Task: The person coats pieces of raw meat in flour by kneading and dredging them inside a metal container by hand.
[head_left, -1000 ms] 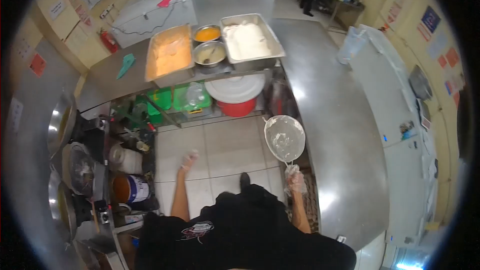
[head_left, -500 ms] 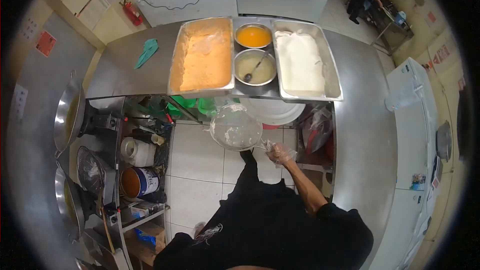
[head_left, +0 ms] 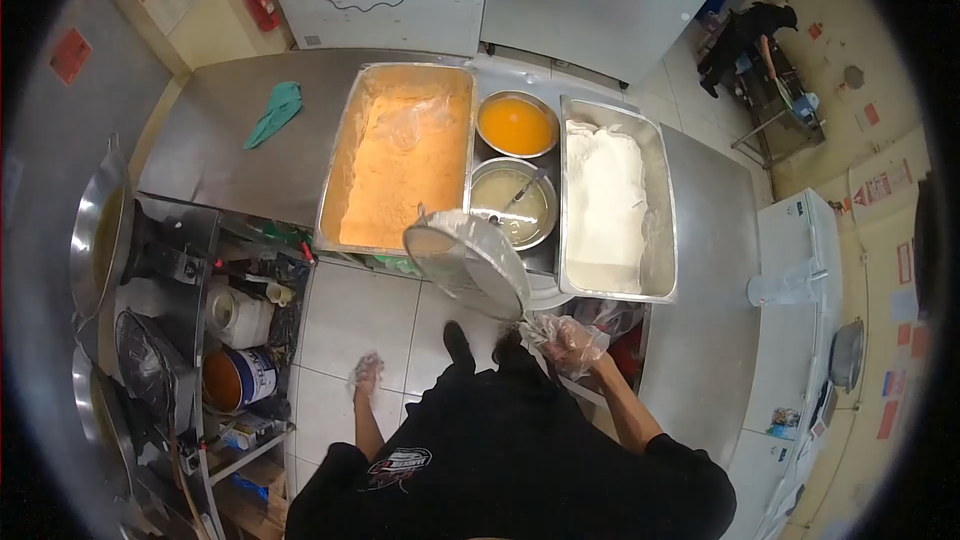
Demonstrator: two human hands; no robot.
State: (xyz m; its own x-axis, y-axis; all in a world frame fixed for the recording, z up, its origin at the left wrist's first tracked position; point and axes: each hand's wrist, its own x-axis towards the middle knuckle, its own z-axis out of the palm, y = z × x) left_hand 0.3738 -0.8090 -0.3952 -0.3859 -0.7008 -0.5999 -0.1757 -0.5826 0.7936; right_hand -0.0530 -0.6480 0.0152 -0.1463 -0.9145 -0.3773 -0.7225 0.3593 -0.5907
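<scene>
In a clear plastic glove, my right hand (head_left: pixel 572 343) grips the handle of a round mesh sieve (head_left: pixel 467 262), which is tilted at the counter's front edge. My left hand (head_left: pixel 368 370), also gloved, hangs low over the floor; its fingers are too small and blurred to read. On the steel counter stand a deep tray of orange powder (head_left: pixel 395 185), a bowl of orange liquid (head_left: pixel 517 126), a bowl of pale liquid (head_left: pixel 513 202) with a spoon in it, and a tray of white flour (head_left: pixel 607 205). The sieve partly overlaps the orange powder tray's near corner.
A green cloth (head_left: pixel 273 115) lies on the counter at the left. Woks (head_left: pixel 103 230) stand on the far left, above a shelf with a paint bucket (head_left: pixel 238 378). White freezers (head_left: pixel 795 260) line the right. Another person (head_left: pixel 745 40) bends over a table at the back right.
The counter and trays are nearer. My right hand has carried the sieve up to the counter and tilted it. My left hand has come back into fuller view.
</scene>
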